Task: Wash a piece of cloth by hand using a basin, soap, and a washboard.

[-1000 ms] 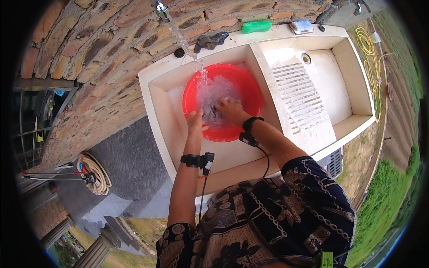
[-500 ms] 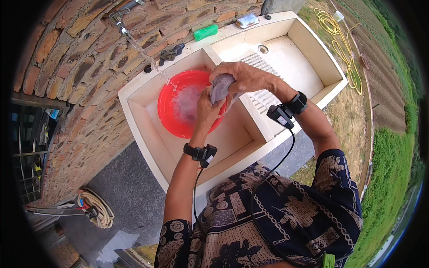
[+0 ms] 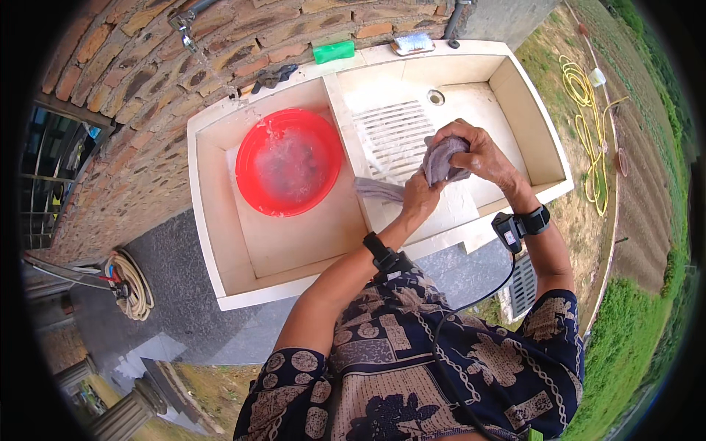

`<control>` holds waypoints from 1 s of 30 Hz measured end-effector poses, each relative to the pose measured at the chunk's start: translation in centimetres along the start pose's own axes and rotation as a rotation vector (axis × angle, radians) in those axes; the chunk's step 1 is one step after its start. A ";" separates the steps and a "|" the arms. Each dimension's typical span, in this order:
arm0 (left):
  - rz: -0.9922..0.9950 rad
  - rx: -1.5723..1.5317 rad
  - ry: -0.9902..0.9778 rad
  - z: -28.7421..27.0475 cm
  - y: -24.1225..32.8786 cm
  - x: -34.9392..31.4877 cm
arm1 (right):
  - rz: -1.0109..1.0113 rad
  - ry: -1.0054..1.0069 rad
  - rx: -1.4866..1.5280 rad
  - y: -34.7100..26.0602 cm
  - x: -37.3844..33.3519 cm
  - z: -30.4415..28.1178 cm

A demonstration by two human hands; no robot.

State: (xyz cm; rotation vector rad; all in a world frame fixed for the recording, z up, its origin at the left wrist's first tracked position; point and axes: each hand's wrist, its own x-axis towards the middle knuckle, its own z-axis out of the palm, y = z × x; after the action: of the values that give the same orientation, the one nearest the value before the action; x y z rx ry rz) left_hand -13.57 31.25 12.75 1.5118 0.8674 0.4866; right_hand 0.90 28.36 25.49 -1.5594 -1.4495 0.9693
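Above the ribbed washboard side of the sink, both of my hands are closed round a wet, greyish-purple cloth [image 3: 443, 159]. My left hand [image 3: 421, 197] grips it from below, and a loose tail of it sticks out leftward past that hand. My right hand [image 3: 482, 156] wraps its upper part, fingers curled over the bunched fabric. To the left stands a red basin [image 3: 254, 192] with churning, cloudy water, inside the left compartment of the pale double sink [image 3: 294, 257]. Water falls into the basin from a metal tap [image 3: 187, 37] on the wall.
Along the sink's back ledge lie a dark crumpled cloth [image 3: 275, 76], a green block [image 3: 334, 51] and a packet-like blue-and-white item [image 3: 413, 44]. A drain hole [image 3: 436, 97] opens in the right compartment. A brick wall [image 3: 147, 147] runs behind; a yellow hose [image 3: 581, 117] lies at right.
Both hands have moved right with the cloth, from over the red basin to over the washboard side. The cloth's tail now hangs out beside my left hand. My view has shifted slightly.
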 end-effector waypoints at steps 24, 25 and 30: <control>0.112 0.931 0.310 14.1 -5.3 0.6 | 0.048 -0.154 -0.731 23.2 -2.2 -4.2; 0.089 0.900 0.328 14.4 -5.1 0.3 | 0.043 -0.151 -0.743 23.8 -2.3 -4.9; 0.105 0.740 0.337 15.8 -1.0 -1.9 | -0.097 -0.099 -0.378 19.3 0.9 -9.1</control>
State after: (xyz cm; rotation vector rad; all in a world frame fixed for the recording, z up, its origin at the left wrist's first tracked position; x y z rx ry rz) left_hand -3.24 19.50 9.79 2.1946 1.3275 0.5350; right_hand 17.01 28.03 11.46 -1.7044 -1.8427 0.7541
